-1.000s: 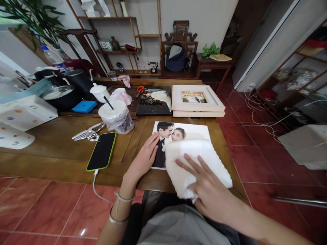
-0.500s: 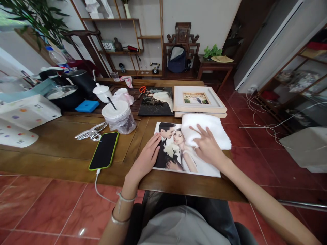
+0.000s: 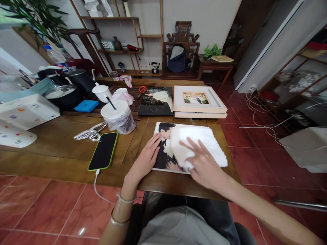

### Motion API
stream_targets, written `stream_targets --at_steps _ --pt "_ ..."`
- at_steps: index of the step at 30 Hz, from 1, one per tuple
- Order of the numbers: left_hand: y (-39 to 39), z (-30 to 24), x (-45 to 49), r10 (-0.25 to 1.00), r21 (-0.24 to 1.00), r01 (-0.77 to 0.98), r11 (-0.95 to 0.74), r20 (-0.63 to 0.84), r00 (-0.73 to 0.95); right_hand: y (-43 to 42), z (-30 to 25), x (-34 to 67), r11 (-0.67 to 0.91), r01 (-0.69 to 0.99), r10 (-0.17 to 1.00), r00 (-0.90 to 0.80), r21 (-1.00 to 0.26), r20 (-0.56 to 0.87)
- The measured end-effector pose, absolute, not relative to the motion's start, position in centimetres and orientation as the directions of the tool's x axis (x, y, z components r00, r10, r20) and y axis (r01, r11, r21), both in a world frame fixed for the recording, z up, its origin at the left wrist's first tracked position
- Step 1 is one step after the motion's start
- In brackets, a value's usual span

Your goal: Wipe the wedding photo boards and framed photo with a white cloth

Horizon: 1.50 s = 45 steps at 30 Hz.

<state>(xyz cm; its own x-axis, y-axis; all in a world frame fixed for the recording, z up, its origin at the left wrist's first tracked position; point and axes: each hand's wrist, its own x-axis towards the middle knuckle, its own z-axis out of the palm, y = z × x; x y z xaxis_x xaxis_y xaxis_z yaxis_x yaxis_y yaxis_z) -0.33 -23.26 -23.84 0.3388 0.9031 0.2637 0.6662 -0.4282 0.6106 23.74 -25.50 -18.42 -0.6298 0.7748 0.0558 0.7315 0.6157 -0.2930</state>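
Note:
A large wedding photo print (image 3: 163,149) lies flat near the front edge of the wooden table (image 3: 63,143). My left hand (image 3: 145,158) rests flat on its left edge, fingers stretched out. My right hand (image 3: 204,163) presses a white cloth (image 3: 199,143) onto the middle of the print, fingers spread on top of it. The cloth covers most of the picture's right side.
A phone (image 3: 103,150) on a cable lies left of the print, with a metal clip (image 3: 89,132) and a lidded cup (image 3: 118,116) behind it. A dark photo (image 3: 156,100) and a white frame (image 3: 198,99) lie further back. Pots, boxes and a teapot crowd the left.
My right hand slid the cloth from the near corner up to the print's far right corner, then back toward me over the middle. The left hand stayed put.

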Motion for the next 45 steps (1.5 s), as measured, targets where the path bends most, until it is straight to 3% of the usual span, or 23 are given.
stream_targets --at_steps 8,13,18,21,26,33,39,45 --pt "-23.4 -24.0 -0.3 0.902 0.618 0.659 -0.43 0.267 0.338 -18.0 -18.6 26.1 0.534 0.825 0.846 -0.526 -0.185 0.091" --pt "-23.4 -23.9 -0.2 0.902 0.625 0.65 -0.432 0.284 0.326 -23.6 -18.4 23.5 0.549 0.813 0.834 -0.549 -0.195 0.059" --pt "-23.4 -23.6 -0.2 0.911 0.615 0.673 -0.411 0.245 0.333 -31.4 -18.2 21.1 0.66 0.692 0.719 -0.695 -0.291 -0.023" --pt "-23.4 -23.6 -0.2 0.913 0.612 0.679 -0.404 0.235 0.332 -32.3 -18.0 20.8 0.658 0.688 0.706 -0.705 -0.304 -0.067" --pt "-23.4 -23.8 -0.3 0.903 0.614 0.663 -0.428 0.268 0.335 -28.0 -17.5 21.7 0.58 0.756 0.773 -0.628 -0.302 -0.09" --pt "-23.4 -23.9 -0.3 0.906 0.619 0.662 -0.423 0.264 0.332 -20.5 -17.2 24.3 0.496 0.846 0.86 -0.51 -0.192 -0.027" --pt "-23.4 -24.0 -0.2 0.905 0.615 0.663 -0.426 0.274 0.326 -23.4 -17.9 22.5 0.461 0.878 0.886 -0.462 -0.125 0.025" --pt "-23.4 -23.6 -0.2 0.907 0.607 0.675 -0.419 0.251 0.338 -31.4 -18.6 19.8 0.664 0.716 0.724 -0.688 -0.213 -0.056"
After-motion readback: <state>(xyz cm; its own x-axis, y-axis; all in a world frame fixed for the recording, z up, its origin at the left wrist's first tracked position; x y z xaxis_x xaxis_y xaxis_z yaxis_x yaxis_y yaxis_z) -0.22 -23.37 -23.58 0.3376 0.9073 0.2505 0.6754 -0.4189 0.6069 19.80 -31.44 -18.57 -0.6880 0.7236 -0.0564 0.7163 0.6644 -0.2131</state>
